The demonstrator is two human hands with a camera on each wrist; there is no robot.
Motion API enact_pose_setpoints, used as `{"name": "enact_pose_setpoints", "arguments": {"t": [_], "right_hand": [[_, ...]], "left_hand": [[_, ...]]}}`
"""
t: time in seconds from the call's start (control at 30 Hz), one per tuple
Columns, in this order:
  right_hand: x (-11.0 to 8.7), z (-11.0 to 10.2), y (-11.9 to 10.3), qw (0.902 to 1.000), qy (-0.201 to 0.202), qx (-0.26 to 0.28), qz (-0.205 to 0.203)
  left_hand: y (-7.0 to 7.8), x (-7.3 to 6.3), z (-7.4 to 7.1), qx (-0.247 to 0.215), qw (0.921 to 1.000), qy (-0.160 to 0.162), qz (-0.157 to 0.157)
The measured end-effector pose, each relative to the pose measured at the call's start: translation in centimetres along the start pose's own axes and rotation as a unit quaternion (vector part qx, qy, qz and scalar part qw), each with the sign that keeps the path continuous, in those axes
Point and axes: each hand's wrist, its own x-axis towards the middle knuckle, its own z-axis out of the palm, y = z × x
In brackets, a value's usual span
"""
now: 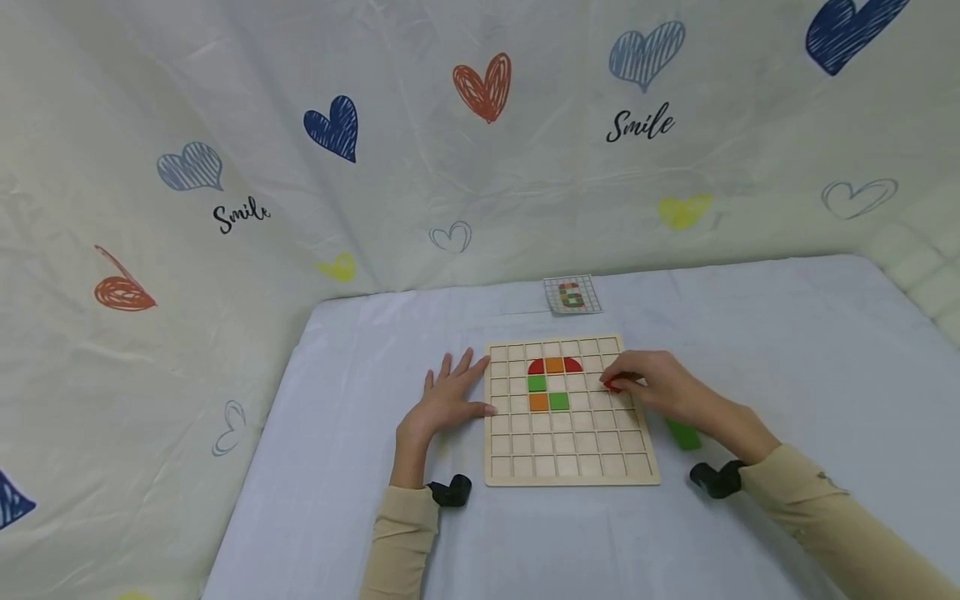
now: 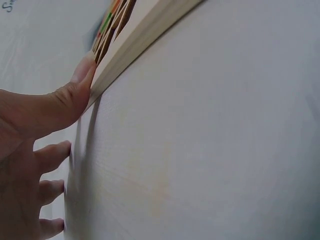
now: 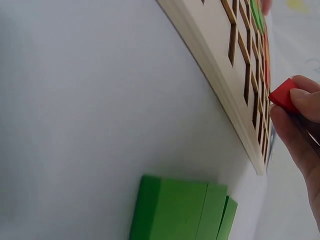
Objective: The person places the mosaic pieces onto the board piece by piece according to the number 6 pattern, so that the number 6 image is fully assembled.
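Two "Smile" inscriptions (image 1: 640, 123) on heart-print cloth (image 1: 390, 192). Wooden grid board (image 1: 566, 465) holds six coloured blocks (image 1: 537, 383). Right hand (image 1: 666, 385) pinches red block (image 3: 283, 95) over board's right side; spread left hand (image 1: 444, 400) touches left edge.

Support: white-cloth-covered table (image 1: 315, 508)
Mid-table: square pale-wood grid board (image 1: 564, 443), lying flat
Far edge: small printed grid card (image 1: 573, 295)
Right of board, from here: green rectangular blocks (image 3: 181, 209), side by side
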Motion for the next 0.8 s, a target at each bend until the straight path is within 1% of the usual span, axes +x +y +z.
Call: {"name": "enact_pose_setpoints", "arguments": {"t": [0.2, 0.47, 0.6, 0.67, 0.8], "right_hand": [[0.9, 0.8, -0.3, 0.9993, -0.012, 0.004, -0.035], [1.7, 1.7, -1.2, 0.9974, -0.047, 0.012, -0.054], [2.2, 2.0, -1.6, 0.9963, -0.069, 0.009, -0.049], [2.4, 2.1, -1.9, 0.9961, -0.079, 0.007, -0.038], [2.7, 2.5, -2.0, 0.9958, -0.088, 0.001, -0.028]], "left_hand": [[-0.1, 0.2, 0.0, 0.007, 1.0, 0.0, -0.004], [-0.1, 0.1, 0.0, 0.005, 1.0, 0.002, -0.007], [0.0, 0.1, 0.0, 0.008, 0.9999, 0.002, -0.009], [0.0, 0.1, 0.0, 0.008, 0.9999, 0.002, -0.008], [0.0, 0.2, 0.0, 0.013, 0.9999, 0.003, -0.006]]}}
